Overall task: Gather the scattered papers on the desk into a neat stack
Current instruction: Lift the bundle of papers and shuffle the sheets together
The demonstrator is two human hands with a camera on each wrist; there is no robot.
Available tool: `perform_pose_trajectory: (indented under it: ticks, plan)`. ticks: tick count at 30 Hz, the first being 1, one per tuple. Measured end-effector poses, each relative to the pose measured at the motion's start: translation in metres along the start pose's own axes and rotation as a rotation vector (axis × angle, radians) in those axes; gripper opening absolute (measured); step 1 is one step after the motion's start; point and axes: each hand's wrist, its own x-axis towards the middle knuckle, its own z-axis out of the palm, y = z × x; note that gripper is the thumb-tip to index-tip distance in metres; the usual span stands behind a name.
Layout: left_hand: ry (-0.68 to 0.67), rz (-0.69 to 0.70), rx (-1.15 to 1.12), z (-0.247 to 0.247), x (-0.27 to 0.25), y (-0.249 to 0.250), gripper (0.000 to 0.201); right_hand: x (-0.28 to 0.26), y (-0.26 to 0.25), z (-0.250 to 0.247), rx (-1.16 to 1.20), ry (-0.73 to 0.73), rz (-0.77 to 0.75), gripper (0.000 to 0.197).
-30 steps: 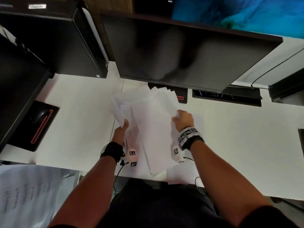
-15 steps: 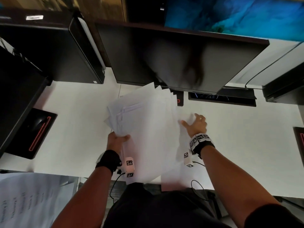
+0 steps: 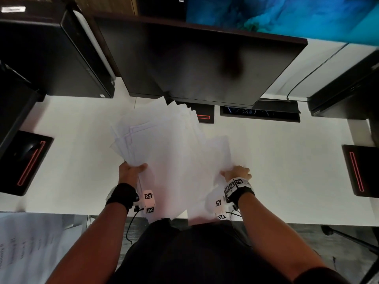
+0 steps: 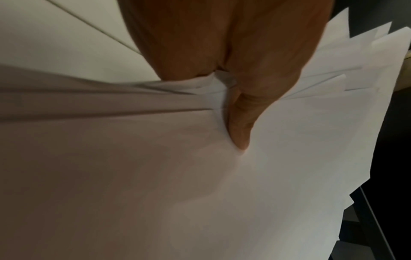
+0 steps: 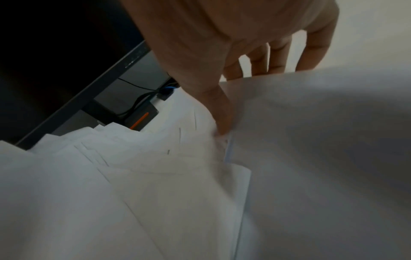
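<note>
Though gripped by both hands, papers [image 3: 164,144] fan unevenly.

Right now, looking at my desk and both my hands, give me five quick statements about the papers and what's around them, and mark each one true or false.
1. The left hand grips a fanned bunch of papers. True.
2. The papers are already squared into a neat stack. False: their corners splay out unevenly, like a fan.
3. The right hand is idle and away from any paper. False: its thumb and fingers pinch a separate sheet at the bunch's right side.
4. The monitor behind the papers shows a bright picture. False: its screen is dark.
5. The desk surface is white. True.
</note>
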Motion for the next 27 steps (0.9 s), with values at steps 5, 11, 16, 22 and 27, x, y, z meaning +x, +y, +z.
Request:
perform_pose_trajectory:
  ticks: [5,11,16,22,27]
  plan:
    - [-0.015,-0.026,0.013,0.003,-0.001,0.0,0.038,-0.019,0.019,-0.066,0.15,0.142,-0.19,0.023]
    - [-0.039,-0.088,0.076,-0.001,0.005,0.0,0.037,-0.083,0.03,-0.183,0.064,0.537,-0.652,0.014]
    - [-0.079,-0.188,0.108,-0.012,0.016,-0.013,0.059,-0.115,-0.023,-0.205,0.089,0.414,-0.868,0.017]
    - [-0.041,-0.297,0.064,-0.009,0.012,-0.002,0.072,-0.077,-0.115,-0.091,0.092,0.088,-0.795,0.024]
    - [-0.078,-0.233,0.139,-0.002,0.01,0.003,0.043,-0.063,-0.136,-0.007,0.036,-0.082,-0.652,0.049]
